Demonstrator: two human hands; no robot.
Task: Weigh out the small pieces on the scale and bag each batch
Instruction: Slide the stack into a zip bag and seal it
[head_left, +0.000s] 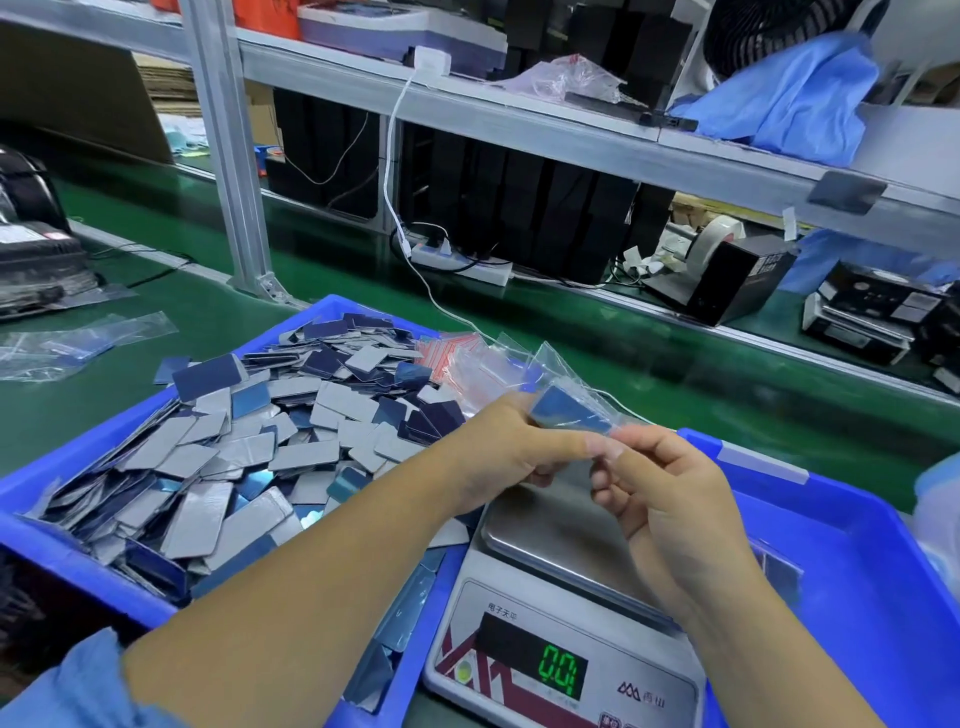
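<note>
While the left hand (511, 441) and right hand (670, 499) pinch a clear bag (566, 384) holding stacked pieces (569, 410), the scale (561, 623) pan sits bare. Judging by the heaped bin (31, 483), many batches remain.

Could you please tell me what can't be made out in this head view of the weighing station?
- How many pieces sit in the clear bag: both hands, left and right, and the film cover them.
- The scale pan: the right hand hides much of it.
- The scale display: the last digit is blurred.
- The right blue bin: the wrist and the frame edge hide its contents.
</note>
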